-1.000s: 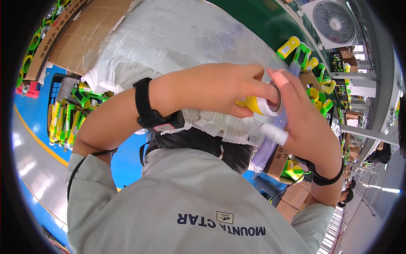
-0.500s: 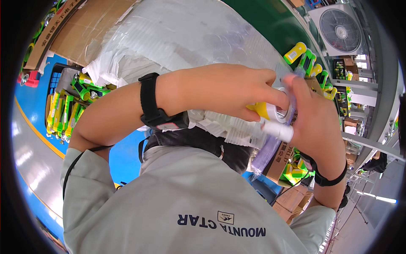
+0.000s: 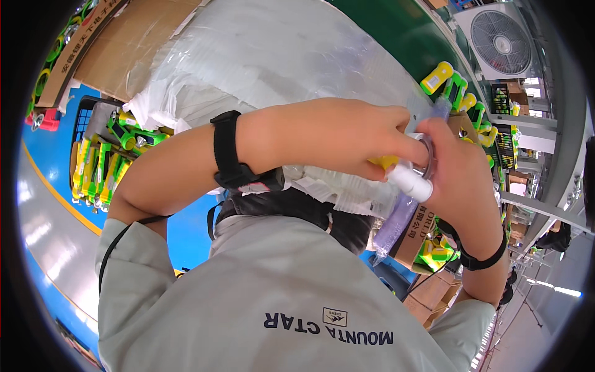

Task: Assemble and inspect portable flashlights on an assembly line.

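Ahead and to the right, my two hands meet over a small yellow and white flashlight (image 3: 385, 162), mostly covered by fingers. My left hand (image 3: 381, 137) is closed round its body. From the other side my right hand (image 3: 460, 162) grips its round, clear-rimmed head (image 3: 427, 152). A white wrap (image 3: 409, 181) sticks out from my right hand toward the left; it looks like a covering on the thumb. Behind and below the hands runs a long translucent purplish plastic strip (image 3: 396, 224), apart from the fingers as far as I can tell.
A surface covered in clear plastic (image 3: 279, 59) lies ahead. Yellow-green flashlights fill a crate (image 3: 80, 118) at left and a cardboard box (image 3: 414, 239) at right. More flashlights (image 3: 438, 77) lie on the green surface (image 3: 378, 28). A fan (image 3: 501, 43) stands far right.
My right fingers have closed in on the flashlight's head, and less of its yellow and white body shows. The white wrap has tilted and risen slightly. The whole view has shifted a little.
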Motion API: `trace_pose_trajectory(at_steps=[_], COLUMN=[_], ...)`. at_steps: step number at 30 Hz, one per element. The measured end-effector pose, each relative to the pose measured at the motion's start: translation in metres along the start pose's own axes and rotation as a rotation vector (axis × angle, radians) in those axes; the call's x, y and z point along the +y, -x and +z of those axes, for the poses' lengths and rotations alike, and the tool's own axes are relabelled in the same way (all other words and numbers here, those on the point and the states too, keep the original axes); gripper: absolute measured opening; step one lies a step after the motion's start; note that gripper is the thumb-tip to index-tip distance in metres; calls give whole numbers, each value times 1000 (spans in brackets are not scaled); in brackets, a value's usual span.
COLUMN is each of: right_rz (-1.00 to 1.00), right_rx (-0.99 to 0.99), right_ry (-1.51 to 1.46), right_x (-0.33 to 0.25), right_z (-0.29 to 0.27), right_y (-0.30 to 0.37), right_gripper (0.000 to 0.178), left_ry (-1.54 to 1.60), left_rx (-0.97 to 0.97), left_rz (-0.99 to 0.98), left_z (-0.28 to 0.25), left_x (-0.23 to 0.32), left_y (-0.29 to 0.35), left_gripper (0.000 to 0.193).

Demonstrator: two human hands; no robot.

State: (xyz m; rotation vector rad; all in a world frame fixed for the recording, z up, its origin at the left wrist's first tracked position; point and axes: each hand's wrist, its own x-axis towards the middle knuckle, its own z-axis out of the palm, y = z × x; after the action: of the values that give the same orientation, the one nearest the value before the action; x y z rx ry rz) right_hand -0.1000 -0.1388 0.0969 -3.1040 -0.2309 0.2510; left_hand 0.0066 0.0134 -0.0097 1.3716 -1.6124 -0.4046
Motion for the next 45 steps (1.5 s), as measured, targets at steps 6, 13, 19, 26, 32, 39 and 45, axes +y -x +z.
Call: trace_pose_trajectory(at_steps=[6,13,19,26,32,39,45], right_rz=[-355,-320,-47,-185,125,-235,49], right_rx=[115,216,291,352,412,700,644], right_ry=[148,42,49,-260,-373,-526,-716], right_x=[11,18,6,25,19,44,29], right_z=[6,15,38,30,35,46,57], right_y=[-4,-6,5,12,25,53,73], right_gripper=[52,50,55,59,45,76,69], left_ry=[36,56,-6,497,-123,442,102], left_rx=[123,80,-100,129,235,-184,-387], left_rz=[112,103,-60,-136,-326,-313,-697], left_z=[7,6,2,31,45,7,14], left_x=[-12,-9,-3,-17,10,33,66], left_y=[-5,1,-4,5,-6,-20,-32], left_gripper=[44,46,52,62,53,66,56])
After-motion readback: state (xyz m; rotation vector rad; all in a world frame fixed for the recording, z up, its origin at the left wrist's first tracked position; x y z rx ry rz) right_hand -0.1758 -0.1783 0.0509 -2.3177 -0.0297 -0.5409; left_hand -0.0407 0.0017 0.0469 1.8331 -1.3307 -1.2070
